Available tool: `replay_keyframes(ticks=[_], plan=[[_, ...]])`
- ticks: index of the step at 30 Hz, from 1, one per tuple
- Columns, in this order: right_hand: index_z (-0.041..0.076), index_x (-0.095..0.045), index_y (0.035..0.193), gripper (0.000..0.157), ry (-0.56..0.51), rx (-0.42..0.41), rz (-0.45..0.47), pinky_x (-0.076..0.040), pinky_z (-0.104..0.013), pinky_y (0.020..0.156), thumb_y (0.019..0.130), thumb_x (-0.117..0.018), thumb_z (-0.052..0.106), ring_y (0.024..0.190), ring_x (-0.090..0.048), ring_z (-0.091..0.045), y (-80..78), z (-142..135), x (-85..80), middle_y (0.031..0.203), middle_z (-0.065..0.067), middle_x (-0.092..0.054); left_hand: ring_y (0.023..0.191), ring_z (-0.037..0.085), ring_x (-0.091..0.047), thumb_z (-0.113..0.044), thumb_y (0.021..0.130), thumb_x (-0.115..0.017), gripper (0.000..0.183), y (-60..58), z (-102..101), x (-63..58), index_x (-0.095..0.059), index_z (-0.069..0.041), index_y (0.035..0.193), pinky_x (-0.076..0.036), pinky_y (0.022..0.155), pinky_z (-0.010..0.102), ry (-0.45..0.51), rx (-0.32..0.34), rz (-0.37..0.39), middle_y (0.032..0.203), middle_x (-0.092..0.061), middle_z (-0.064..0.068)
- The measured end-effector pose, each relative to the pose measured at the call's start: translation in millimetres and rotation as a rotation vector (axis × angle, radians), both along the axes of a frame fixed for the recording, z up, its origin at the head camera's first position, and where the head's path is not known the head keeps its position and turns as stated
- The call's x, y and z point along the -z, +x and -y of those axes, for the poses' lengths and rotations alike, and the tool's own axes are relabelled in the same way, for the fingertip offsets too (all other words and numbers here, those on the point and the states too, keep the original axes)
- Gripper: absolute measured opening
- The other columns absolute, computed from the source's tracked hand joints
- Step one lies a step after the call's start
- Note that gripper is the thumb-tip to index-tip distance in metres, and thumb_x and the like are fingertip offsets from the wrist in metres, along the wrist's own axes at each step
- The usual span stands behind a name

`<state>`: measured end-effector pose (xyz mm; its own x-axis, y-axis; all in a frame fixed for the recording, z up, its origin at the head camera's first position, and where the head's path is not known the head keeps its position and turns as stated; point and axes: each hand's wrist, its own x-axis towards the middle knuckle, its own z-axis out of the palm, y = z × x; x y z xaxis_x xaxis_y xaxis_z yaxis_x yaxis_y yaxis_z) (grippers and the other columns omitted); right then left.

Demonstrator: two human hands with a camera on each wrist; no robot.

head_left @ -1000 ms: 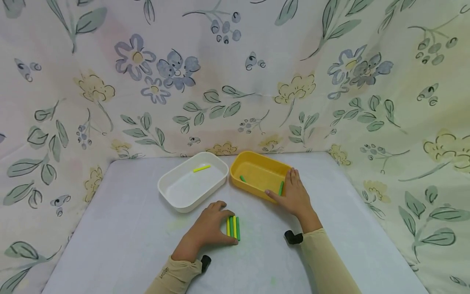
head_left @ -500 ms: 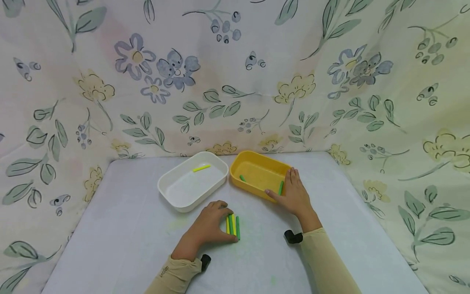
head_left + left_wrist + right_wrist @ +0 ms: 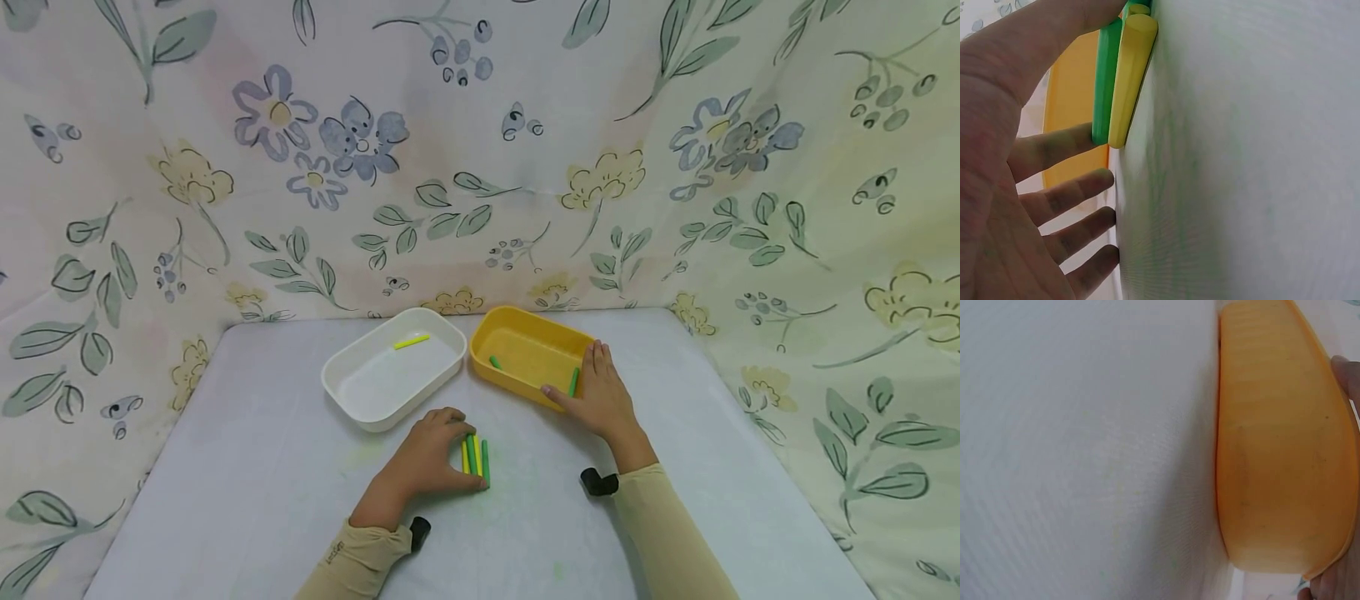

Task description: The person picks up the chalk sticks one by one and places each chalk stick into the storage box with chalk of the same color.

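My left hand (image 3: 427, 454) pinches a green chalk stick (image 3: 1106, 81) between thumb and forefinger; the other fingers are spread. Beside it lies a yellow chalk stick (image 3: 1130, 81), part of a small row of green and yellow sticks on the table. One more green chalk stick (image 3: 485, 463) ends the row on the right. My right hand (image 3: 606, 404) grips the right end of a yellow tray (image 3: 525, 354), thumb on the near rim and fingers along the right side. Inside that tray are a green stick (image 3: 573, 382) near my thumb and another green stick (image 3: 495, 362) at left.
A white tray (image 3: 367, 387) stands left of the yellow one, with a yellow chalk stick (image 3: 412, 342) in it. White cloth (image 3: 225, 467) with faint green and yellow smudges covers the table. A floral curtain (image 3: 450, 167) rises behind.
My left hand has shifted slightly away from me, and the green stick in its fingers now stands a little out of line with the row. My right hand stays on the yellow tray.
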<state>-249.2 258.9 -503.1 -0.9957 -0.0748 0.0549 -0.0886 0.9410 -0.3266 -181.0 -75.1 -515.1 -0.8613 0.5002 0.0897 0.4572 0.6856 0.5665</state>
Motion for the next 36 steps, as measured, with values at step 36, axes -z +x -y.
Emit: replay_keyframes(ticks=[36], plan=[[-0.009,-0.002,0.166,0.134,-0.002,-0.001,-0.002,-0.014,-0.059,0.133,0.089,-0.048,0.09,0.166,0.003,-0.042,0.1,1.5,-1.0,0.177,-0.025,0.006,0.142,0.031,-0.052,-0.061,0.079,-0.089,0.085,-13.3,-4.6,-17.8,-0.064,-0.015,0.146,-0.046,0.119,0.052,0.076,-0.016,-0.034,0.155,-0.054,0.013]])
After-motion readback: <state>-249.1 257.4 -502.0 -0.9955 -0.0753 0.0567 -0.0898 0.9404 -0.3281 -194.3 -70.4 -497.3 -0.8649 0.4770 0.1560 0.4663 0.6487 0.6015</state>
